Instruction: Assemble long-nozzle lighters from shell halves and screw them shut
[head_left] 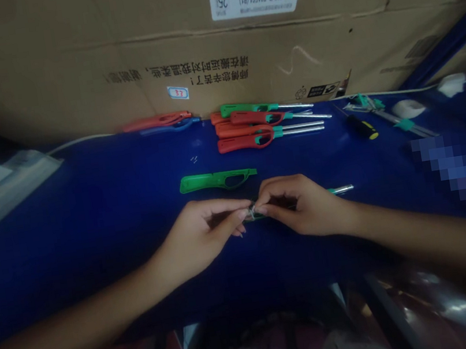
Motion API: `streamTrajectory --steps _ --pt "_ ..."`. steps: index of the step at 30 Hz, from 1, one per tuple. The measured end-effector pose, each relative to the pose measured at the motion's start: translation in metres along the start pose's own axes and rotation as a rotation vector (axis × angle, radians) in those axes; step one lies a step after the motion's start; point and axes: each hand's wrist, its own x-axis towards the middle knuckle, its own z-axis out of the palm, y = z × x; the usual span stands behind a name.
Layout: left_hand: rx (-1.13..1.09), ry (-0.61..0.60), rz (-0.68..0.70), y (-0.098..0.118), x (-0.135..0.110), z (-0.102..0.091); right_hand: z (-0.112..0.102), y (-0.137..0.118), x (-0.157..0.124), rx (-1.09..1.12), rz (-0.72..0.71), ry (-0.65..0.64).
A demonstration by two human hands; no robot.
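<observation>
Above the blue tabletop, the fingertips of my left hand (198, 232) and my right hand (301, 202) meet in a pinch. Between them is a small lighter part (252, 211), dark and greyish, too small and covered to make out fully. From behind my right hand sticks out a silver metal tube (343, 189) with a teal base; whether it joins the pinched part is hidden. Just beyond my fingers lies a green lighter handle shell (203, 182), with its trigger opening to the right and no tube in it.
Several red and green long-nosed lighters (249, 140) lie stacked at the back. Left of them are red and blue handle shells (159, 121). Tiny metal pins (194, 159) are scattered nearby. A black-and-yellow screwdriver (361, 127) lies right. A large cardboard box (72, 93) walls off the back.
</observation>
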Motion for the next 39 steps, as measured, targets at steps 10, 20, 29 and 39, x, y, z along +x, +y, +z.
streamTrajectory --steps 10,20,29,39 --pt "-0.038 -0.079 -0.023 0.003 0.001 -0.001 -0.007 0.002 0.003 0.248 0.188 0.010" --pt "-0.030 -0.076 -0.027 0.002 0.001 0.000 -0.006 0.002 0.002 0.259 0.197 0.003" --pt "-0.010 -0.067 -0.011 0.000 0.000 0.002 -0.006 0.003 0.002 0.254 0.172 -0.007" --pt "-0.040 -0.040 -0.009 0.003 0.002 0.001 -0.012 -0.002 0.005 0.281 0.181 -0.017"
